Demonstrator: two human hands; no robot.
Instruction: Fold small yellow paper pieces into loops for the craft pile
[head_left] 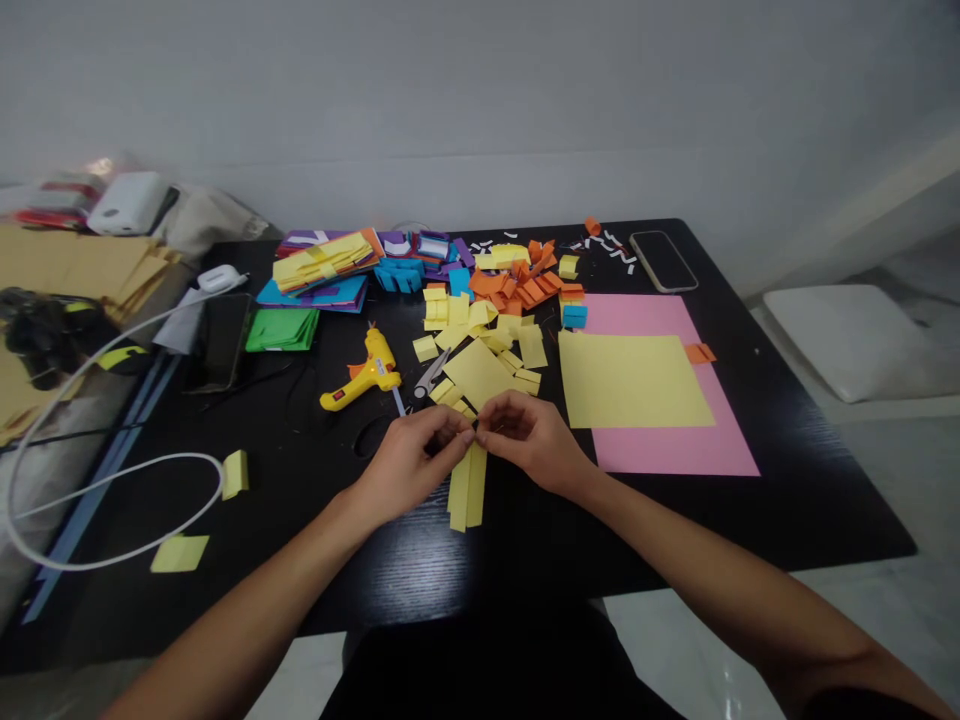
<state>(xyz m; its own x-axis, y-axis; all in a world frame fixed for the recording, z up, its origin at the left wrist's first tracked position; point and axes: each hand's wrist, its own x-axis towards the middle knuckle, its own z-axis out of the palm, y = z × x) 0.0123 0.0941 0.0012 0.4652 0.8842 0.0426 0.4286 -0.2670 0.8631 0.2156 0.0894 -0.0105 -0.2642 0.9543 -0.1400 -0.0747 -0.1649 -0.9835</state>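
Note:
My left hand (pixel 424 448) and my right hand (pixel 532 440) meet fingertip to fingertip over the black table, thumbs and forefingers pinched. Whatever is between them is too small and too covered to make out. Just below the fingertips lie long yellow paper strips (pixel 467 492), their upper ends hidden by the hands. Beyond the fingers is a larger yellow paper piece (pixel 487 375), among several small folded yellow paper pieces (pixel 450 312). Scissors (pixel 431 374) rest to the left of that piece, partly under paper. A yellow glue gun (pixel 364 370) lies farther left.
Right of my hands, a yellow sheet (pixel 637 380) overlaps a pink sheet (pixel 675 455). A phone (pixel 664 261) lies at the back right. Orange folded pieces (pixel 525 285) and stacked coloured paper (pixel 326 262) line the back. A white cable (pixel 112 465) loops across the left side.

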